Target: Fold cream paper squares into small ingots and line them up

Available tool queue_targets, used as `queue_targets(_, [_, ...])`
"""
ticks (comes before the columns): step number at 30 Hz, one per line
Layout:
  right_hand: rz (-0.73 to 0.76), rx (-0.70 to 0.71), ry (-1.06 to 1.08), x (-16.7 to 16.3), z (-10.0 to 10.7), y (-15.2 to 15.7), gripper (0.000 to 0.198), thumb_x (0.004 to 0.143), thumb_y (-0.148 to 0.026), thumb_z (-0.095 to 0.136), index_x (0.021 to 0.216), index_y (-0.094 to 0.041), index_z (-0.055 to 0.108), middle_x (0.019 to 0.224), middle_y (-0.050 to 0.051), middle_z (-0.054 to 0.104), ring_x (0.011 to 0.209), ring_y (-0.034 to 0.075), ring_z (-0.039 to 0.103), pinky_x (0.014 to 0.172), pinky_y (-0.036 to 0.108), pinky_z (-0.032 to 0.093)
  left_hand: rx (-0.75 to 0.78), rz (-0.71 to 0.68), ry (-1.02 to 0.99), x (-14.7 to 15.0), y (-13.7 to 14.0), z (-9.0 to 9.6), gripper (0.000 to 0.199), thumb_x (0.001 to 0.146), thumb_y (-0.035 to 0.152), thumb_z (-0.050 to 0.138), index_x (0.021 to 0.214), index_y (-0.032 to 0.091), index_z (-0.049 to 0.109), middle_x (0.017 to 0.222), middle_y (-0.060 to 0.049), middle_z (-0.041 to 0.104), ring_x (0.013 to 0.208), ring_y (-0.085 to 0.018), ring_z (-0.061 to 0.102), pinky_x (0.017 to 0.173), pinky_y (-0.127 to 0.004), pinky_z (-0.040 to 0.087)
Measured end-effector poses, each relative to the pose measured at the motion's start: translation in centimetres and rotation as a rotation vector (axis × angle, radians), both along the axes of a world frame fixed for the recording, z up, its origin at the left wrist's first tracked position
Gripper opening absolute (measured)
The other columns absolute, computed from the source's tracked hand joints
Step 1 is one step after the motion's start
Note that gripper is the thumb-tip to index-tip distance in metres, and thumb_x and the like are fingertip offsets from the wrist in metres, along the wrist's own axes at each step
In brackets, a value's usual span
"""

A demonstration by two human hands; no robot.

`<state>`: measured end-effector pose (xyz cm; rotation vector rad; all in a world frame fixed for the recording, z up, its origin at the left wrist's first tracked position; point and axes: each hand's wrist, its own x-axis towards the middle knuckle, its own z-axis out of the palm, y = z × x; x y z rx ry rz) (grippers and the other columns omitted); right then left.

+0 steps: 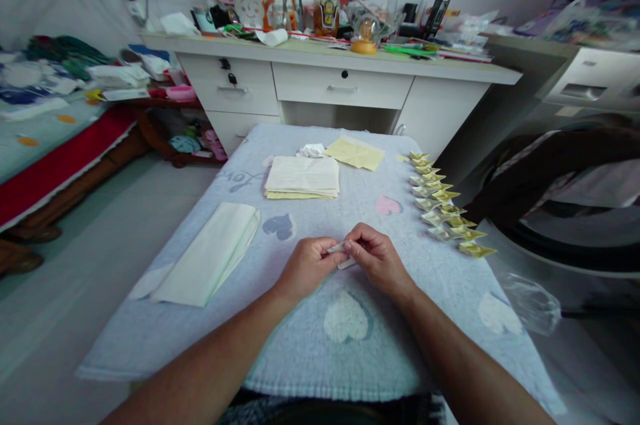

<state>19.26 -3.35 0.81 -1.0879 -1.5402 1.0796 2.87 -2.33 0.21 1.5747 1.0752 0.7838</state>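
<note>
Between both hands, above the middle of the cloth-covered table, is a small folded piece of whitish paper (346, 264). My left hand (311, 261) pinches its left side with thumb and fingers. From the right, my right hand (376, 253) closes on the same paper, its thumb against the fold. The fingers hide much of it. Beyond the hands lies a stack of white and yellow paper sheets (303, 175), with a loose yellow sheet (356, 152) behind it to the right. Several small folded paper boats (443, 197) in white and yellow stand in rows along the table's right side.
A folded greenish-white sheet bundle (207, 251) lies at the table's left. Crumpled white paper (311, 151) sits behind the stack. Past the table stands a cluttered white desk (345, 81). A washing machine (595, 78) is at the right, with a clear plastic bag (533, 305) below. A bed (55, 138) is at the left.
</note>
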Motion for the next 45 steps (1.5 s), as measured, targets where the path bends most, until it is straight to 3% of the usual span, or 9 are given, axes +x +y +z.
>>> queue_targets(6, [-0.059, 0.020, 0.003, 0.4, -0.2, 0.3, 0.022, 0.084, -0.038, 0.065, 0.073, -0.019, 0.064, 0.069, 0.000, 0.055, 0.066, 0.013, 0.050, 0.062, 0.025, 0.039, -0.084, -0.039, -0.110, 0.2, 0.1, -0.9, 0.018, 0.075, 0.032, 0.068, 0.074, 0.015, 0.062, 0.062, 0.003, 0.058, 0.055, -0.010, 0.051, 0.050, -0.020, 0.033])
queue_targets(12, [0.037, -0.172, 0.198, 0.1, -0.1, 0.0, 0.027, 0.081, -0.045, 0.067, 0.083, -0.019, 0.060, 0.070, -0.001, 0.059, 0.062, 0.013, 0.055, 0.060, 0.025, 0.045, -0.099, 0.003, -0.129, -0.1, 0.2, -1.2, 0.020, 0.078, 0.035, 0.066, 0.074, 0.015, 0.062, 0.066, -0.001, 0.067, 0.060, -0.014, 0.060, 0.054, -0.021, 0.038])
queue_targets(17, [0.076, -0.221, 0.220, 0.1, -0.4, 0.2, 0.029, 0.080, -0.046, 0.068, 0.081, -0.019, 0.057, 0.070, 0.000, 0.063, 0.063, 0.014, 0.060, 0.062, 0.027, 0.048, -0.150, 0.030, -0.161, -0.1, 0.3, -0.6, 0.019, 0.076, 0.033, 0.068, 0.078, 0.014, 0.065, 0.064, -0.001, 0.068, 0.057, -0.014, 0.060, 0.053, -0.021, 0.038])
queue_targets(24, [0.011, -0.164, 0.093, 0.4, -1.2, 0.6, 0.029, 0.082, -0.045, 0.065, 0.076, -0.018, 0.057, 0.065, -0.002, 0.056, 0.060, 0.011, 0.050, 0.057, 0.024, 0.039, -0.062, 0.037, -0.228, -0.2, 0.6, -0.7, 0.024, 0.080, 0.036, 0.066, 0.092, 0.015, 0.066, 0.079, -0.001, 0.065, 0.069, -0.013, 0.058, 0.062, -0.021, 0.043])
queue_targets(29, [-0.031, -0.120, 0.043, -0.1, -1.7, 0.6, 0.019, 0.083, -0.035, 0.063, 0.086, -0.021, 0.050, 0.067, -0.004, 0.053, 0.059, 0.012, 0.049, 0.055, 0.023, 0.038, -0.108, 0.082, -0.308, -0.3, 0.8, -1.0, 0.022, 0.083, 0.030, 0.061, 0.100, 0.019, 0.054, 0.075, 0.002, 0.062, 0.062, -0.012, 0.057, 0.056, -0.021, 0.042])
queue_targets(32, [-0.067, -0.007, -0.183, -0.2, -1.6, 0.5, 0.009, 0.085, -0.024, 0.057, 0.082, -0.022, 0.048, 0.067, -0.004, 0.050, 0.061, 0.013, 0.047, 0.059, 0.025, 0.037, -0.008, 0.102, -0.205, -0.3, 0.9, -1.1, 0.014, 0.083, 0.024, 0.058, 0.095, 0.020, 0.053, 0.074, 0.003, 0.061, 0.063, -0.012, 0.057, 0.058, -0.021, 0.042])
queue_targets(36, [-0.075, 0.128, -0.445, 0.2, -1.4, 0.5, 0.008, 0.084, -0.013, 0.050, 0.083, -0.021, 0.053, 0.079, 0.001, 0.058, 0.078, 0.018, 0.050, 0.074, 0.031, 0.037, 0.150, 0.128, 0.042, -0.5, 1.0, -1.2, 0.005, 0.081, 0.019, 0.056, 0.084, 0.020, 0.060, 0.071, 0.002, 0.060, 0.065, -0.013, 0.056, 0.062, -0.023, 0.041])
queue_targets(45, [-0.078, 0.115, -0.780, 0.2, -1.6, 0.5, 0.032, 0.070, -0.007, 0.053, 0.098, -0.021, 0.061, 0.097, 0.006, 0.059, 0.096, 0.024, 0.046, 0.086, 0.038, 0.032, 0.504, 0.089, 0.423, -1.4, 1.4, -1.8, 0.014, 0.077, 0.014, 0.062, 0.088, 0.020, 0.065, 0.094, -0.005, 0.059, 0.097, -0.023, 0.054, 0.089, -0.038, 0.041])
